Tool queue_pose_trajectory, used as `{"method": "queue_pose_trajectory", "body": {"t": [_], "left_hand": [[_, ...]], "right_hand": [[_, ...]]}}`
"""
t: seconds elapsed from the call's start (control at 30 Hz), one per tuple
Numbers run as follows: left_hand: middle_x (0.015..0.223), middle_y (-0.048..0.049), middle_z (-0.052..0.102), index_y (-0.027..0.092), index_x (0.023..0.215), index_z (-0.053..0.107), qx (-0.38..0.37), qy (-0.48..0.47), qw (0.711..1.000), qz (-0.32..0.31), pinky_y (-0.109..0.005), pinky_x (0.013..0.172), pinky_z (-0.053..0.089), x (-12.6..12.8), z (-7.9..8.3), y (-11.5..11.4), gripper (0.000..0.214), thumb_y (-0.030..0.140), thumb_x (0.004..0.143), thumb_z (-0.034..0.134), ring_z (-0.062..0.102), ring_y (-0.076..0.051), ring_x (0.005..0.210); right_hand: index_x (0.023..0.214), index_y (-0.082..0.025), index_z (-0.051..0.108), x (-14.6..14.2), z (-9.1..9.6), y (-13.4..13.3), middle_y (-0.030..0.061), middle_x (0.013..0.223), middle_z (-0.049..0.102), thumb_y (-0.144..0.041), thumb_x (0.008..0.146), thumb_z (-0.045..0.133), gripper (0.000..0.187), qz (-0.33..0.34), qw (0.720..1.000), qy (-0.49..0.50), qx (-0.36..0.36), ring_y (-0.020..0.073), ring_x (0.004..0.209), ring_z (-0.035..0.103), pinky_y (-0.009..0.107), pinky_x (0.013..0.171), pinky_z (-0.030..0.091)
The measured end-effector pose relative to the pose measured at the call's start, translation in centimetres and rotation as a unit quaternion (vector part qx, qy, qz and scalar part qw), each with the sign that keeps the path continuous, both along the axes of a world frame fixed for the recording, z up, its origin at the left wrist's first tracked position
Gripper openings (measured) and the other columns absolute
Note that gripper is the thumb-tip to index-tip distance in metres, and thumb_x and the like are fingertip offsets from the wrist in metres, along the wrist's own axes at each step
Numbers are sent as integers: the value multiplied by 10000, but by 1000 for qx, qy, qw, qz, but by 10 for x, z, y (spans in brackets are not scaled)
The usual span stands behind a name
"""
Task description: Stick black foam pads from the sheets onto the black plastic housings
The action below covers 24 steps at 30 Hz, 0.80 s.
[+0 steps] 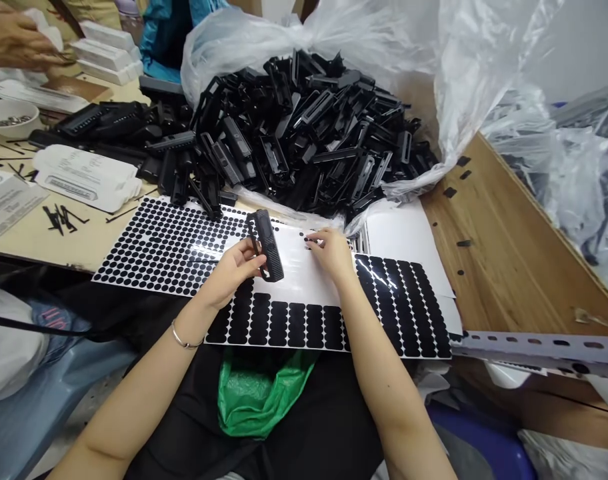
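Note:
My left hand (237,270) grips a black ribbed plastic part (269,247), tilted upright above the sticker sheets. My right hand (331,253) pinches a small black round sticker (307,240) at the bare white backing. Beneath the hands lies a sheet of black oblong stickers (297,325), some of them peeled away in the middle. To its left is a sheet of black round stickers (159,247), shiny where the light strikes it.
A big heap of black plastic parts (304,133) spills from a clear plastic bag (464,80) behind the sheets. A co-worker's hand (19,40) is at the far left, near stacked white boxes (107,50). A green bag (259,393) hangs below the sheets.

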<state>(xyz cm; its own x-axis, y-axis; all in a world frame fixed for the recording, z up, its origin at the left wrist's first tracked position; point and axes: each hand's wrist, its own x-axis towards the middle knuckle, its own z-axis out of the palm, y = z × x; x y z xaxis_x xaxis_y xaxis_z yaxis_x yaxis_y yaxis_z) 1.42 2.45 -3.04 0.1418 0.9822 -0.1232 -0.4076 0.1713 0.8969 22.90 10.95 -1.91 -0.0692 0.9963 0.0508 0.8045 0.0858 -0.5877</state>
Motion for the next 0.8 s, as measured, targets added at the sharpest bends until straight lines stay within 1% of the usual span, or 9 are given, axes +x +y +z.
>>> {"method": "queue_pose_trajectory", "body": {"t": [0.13, 0.27, 0.37, 0.47, 0.5, 0.57, 0.63, 0.7, 0.8], "left_hand": [[879, -32, 689, 158, 989, 621, -9, -31, 999, -10, -260, 676, 592, -4, 4, -2, 433, 403, 724, 859, 676, -148, 763], [867, -34, 700, 161, 999, 621, 26, -20, 999, -28, -264, 641, 600, -4, 4, -3, 424, 383, 726, 858, 692, -161, 744], [866, -34, 713, 171, 977, 613, 38, -2, 999, 4, -275, 645, 609, -4, 1, -2, 417, 394, 724, 858, 700, -163, 723], [834, -32, 723, 179, 970, 604, 41, 4, 999, 23, -286, 650, 620, -5, 0, -1, 410, 397, 730, 855, 711, -173, 711], [817, -27, 721, 180, 965, 602, 42, 4, 999, 25, -283, 641, 621, -5, 0, -1, 404, 389, 731, 856, 712, -172, 701], [787, -12, 713, 182, 941, 596, 49, -1, 999, 22, -269, 623, 618, -5, 0, -1, 381, 362, 731, 860, 710, -162, 675], [769, 1, 705, 182, 917, 594, 62, -12, 998, 15, -252, 600, 611, -4, 1, -2, 367, 339, 727, 866, 702, -146, 642], [769, 8, 704, 181, 910, 597, 71, -19, 997, 12, -241, 584, 606, -3, 2, -2, 370, 326, 714, 876, 696, -135, 619], [765, 11, 705, 183, 918, 603, 66, -16, 997, 21, -240, 564, 602, -3, 3, -2, 391, 332, 694, 887, 691, -134, 602]], "right_hand": [[822, -205, 765, -2, -11, 2, 74, 1008, 692, -146, 825, 625, 152, -22, 1000, -15, 3, 245, 871, 644, 405, 824, 487], [678, -185, 684, -6, -15, 6, 61, 879, 665, -115, 789, 617, 146, -24, 1000, 5, 1, 234, 822, 616, 411, 820, 482], [633, -173, 639, -5, -9, 9, 55, 830, 649, -99, 752, 647, 140, -24, 999, 48, -3, 216, 783, 612, 420, 836, 496], [742, -182, 681, -9, 4, -5, 61, 961, 680, -212, 827, 664, 91, 0, 992, 130, -3, 202, 880, 645, 398, 869, 528], [786, -199, 697, -13, 9, -14, 53, 1017, 687, -281, 855, 666, 112, 22, 985, 172, -8, 196, 928, 654, 383, 873, 543], [802, -222, 720, -23, 19, -34, 52, 1138, 677, -360, 835, 728, 142, 97, 929, 353, -47, 212, 1049, 649, 403, 928, 551], [786, -245, 735, -37, 25, -53, 40, 1143, 665, -363, 812, 776, 127, 123, 897, 422, -44, 216, 1115, 630, 395, 959, 548], [782, -254, 739, -49, 26, -66, 41, 1101, 664, -374, 811, 789, 133, 120, 886, 448, -22, 218, 1106, 628, 389, 940, 564], [784, -252, 734, -58, 25, -72, 49, 1058, 668, -387, 824, 783, 150, 108, 884, 455, -4, 222, 1076, 634, 392, 910, 580]]}}
